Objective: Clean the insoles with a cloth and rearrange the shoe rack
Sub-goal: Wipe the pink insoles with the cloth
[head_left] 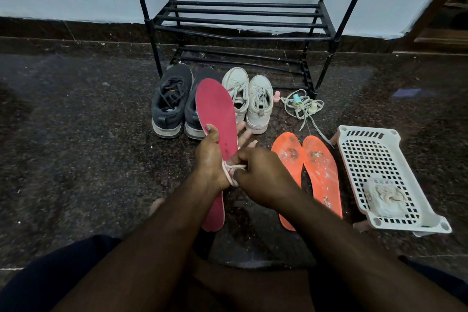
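The left hand point(208, 157) holds the pink insole point(215, 119) upright over the floor, its grip closed round the narrow middle: thumb across the front, fingertips showing past the far edge. The right hand point(263, 175) is curled just beside it, pinching a pale strip point(231, 172) at the insole's edge — a thin cloth or a lace, too blurred to tell which. Both forearms reach forward from the bottom of the view.

The insole is flat, matte and foot-shaped, and its toe covers part of the dark sneakers point(172, 104). Next to them stands a pair of white sneakers point(250, 99). Two orange insoles point(319, 170), speckled with pale grime, lie side by side on the dark speckled stone floor point(76, 134). To their right sits a white perforated plastic tray point(374, 159) holding a crumpled whitish cloth point(386, 197). Loose laces point(301, 106) lie tangled near the foot of the black tubular shoe rack point(240, 20) — its rails are bare.
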{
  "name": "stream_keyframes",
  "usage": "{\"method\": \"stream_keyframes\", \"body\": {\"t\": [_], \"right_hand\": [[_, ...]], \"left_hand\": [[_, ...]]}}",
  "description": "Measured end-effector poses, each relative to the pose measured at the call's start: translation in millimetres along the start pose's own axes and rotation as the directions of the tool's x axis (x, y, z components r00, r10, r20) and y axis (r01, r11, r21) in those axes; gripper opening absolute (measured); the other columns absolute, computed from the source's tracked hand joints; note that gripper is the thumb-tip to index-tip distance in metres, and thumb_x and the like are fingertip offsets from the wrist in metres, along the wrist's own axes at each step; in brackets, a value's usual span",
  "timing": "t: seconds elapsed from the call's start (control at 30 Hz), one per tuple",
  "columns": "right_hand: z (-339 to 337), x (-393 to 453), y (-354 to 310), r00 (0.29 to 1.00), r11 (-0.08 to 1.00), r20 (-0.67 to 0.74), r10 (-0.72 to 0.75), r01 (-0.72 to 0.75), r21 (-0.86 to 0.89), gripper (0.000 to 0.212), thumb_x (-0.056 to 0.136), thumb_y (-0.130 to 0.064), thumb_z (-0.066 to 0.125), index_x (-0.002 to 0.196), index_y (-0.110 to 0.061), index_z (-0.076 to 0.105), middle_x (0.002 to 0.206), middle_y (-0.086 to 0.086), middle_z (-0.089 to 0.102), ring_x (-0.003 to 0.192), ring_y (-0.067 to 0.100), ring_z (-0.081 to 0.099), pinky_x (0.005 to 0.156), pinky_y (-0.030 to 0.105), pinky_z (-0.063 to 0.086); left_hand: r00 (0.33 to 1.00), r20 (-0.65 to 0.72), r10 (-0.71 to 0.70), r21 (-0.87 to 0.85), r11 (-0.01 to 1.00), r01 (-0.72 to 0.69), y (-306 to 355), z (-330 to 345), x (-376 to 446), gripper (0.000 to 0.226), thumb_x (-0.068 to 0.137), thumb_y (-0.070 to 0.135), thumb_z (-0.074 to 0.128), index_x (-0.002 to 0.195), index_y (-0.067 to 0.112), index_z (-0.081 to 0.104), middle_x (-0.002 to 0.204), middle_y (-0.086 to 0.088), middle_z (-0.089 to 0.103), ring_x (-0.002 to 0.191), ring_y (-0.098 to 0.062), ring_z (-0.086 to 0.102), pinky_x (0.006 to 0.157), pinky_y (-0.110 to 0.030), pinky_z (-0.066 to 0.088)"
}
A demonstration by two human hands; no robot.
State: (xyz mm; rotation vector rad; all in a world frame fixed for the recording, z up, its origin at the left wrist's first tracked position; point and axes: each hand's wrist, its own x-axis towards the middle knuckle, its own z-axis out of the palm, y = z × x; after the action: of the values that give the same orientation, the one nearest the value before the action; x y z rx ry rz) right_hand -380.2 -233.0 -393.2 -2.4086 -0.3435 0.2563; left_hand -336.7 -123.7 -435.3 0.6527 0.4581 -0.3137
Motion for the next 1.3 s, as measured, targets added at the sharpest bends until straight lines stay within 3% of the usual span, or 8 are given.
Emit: {"method": "stream_keyframes", "body": {"t": [0.1,0.2,0.33,0.4,0.77,0.93,1.07,1.3], "right_hand": [[-3,-7,8,0.990,0.948,0.139,0.027,-0.069,0.311,0.011,0.080,-0.010,0.071,0.085,-0.019,0.075,0.076,0.005,0.075,0.069,0.019,0.069,0.069,0.035,0.054],[-19,-2,18,0.993,0.831,0.066,0.098,-0.118,0.544,0.020,0.081,0.002,0.068,0.084,-0.017,0.073,0.077,0.016,0.072,0.067,0.023,0.063,0.067,0.039,0.053],[-49,6,40,0.955,0.511,0.045,0.292,-0.196,0.837,0.023,0.085,0.014,0.057,0.104,0.002,0.065,0.093,0.020,0.064,0.085,0.030,0.056,0.077,0.037,0.054],[-51,5,50,0.945,0.475,0.071,0.319,-0.225,0.851,0.023,0.085,0.013,0.056,0.102,0.000,0.065,0.098,0.018,0.066,0.088,0.031,0.057,0.088,0.044,0.051],[-41,9,81,0.927,0.601,0.094,0.363,-0.310,0.737,0.019,0.085,0.010,0.062,0.086,-0.008,0.068,0.088,0.012,0.069,0.079,0.025,0.063,0.090,0.049,0.052],[-39,10,93,0.933,0.658,0.082,0.350,-0.307,0.687,0.015,0.086,0.007,0.065,0.090,-0.007,0.068,0.087,0.011,0.071,0.074,0.018,0.065,0.077,0.041,0.054],[-39,11,95,0.932,0.693,0.074,0.356,-0.317,0.647,0.014,0.086,0.004,0.067,0.089,-0.009,0.068,0.073,0.002,0.067,0.055,0.003,0.060,0.064,0.030,0.052],[-35,12,100,0.936,0.707,0.079,0.343,-0.313,0.634,0.019,0.085,0.007,0.065,0.089,-0.011,0.068,0.083,0.008,0.070,0.067,0.012,0.064,0.063,0.031,0.053]], "left_hand": [[0.997,-0.040,0.067,-0.059,0.996,-0.069,5,-4,7,0.075,0.102,0.062,0.021,0.138,0.006,0.055,0.135,-0.011,0.063,0.118,-0.028,0.063,0.096,-0.046,0.051],[1.000,-0.006,-0.028,-0.067,0.997,0.028,5,-6,6,0.073,0.100,0.065,0.028,0.139,0.009,0.055,0.139,-0.013,0.058,0.130,-0.034,0.054,0.109,-0.059,0.039],[0.998,-0.053,-0.022,-0.065,0.998,0.019,4,-10,1,0.048,0.103,0.047,0.044,0.133,0.010,0.053,0.119,-0.012,0.062,0.104,-0.028,0.062,0.087,-0.052,0.053],[0.993,-0.111,-0.036,0.032,0.999,0.040,0,-15,1,0.038,0.103,0.038,0.051,0.128,0.009,0.055,0.108,-0.014,0.063,0.091,-0.025,0.061,0.083,-0.051,0.056],[0.968,-0.242,0.064,0.784,0.601,0.156,-38,-49,7,0.018,0.093,0.006,0.064,0.111,0.011,0.063,0.081,-0.006,0.067,0.050,-0.009,0.057,0.044,-0.019,0.042],[0.983,-0.179,0.041,0.893,0.426,0.145,-49,-61,9,0.023,0.087,0.002,0.073,0.106,0.004,0.062,0.085,-0.014,0.069,0.056,-0.018,0.061,0.045,-0.025,0.049],[0.986,-0.163,0.036,0.932,0.334,0.142,-52,-66,10,0.022,0.081,0.004,0.079,0.094,0.012,0.063,0.096,-0.016,0.075,0.085,-0.034,0.074,0.074,-0.055,0.061],[0.985,-0.160,0.064,0.941,0.310,0.132,-53,-70,11,0.054,0.072,0.003,0.084,0.114,0.017,0.053,0.101,-0.011,0.071,0.086,-0.029,0.074,0.064,-0.052,0.062]]}}
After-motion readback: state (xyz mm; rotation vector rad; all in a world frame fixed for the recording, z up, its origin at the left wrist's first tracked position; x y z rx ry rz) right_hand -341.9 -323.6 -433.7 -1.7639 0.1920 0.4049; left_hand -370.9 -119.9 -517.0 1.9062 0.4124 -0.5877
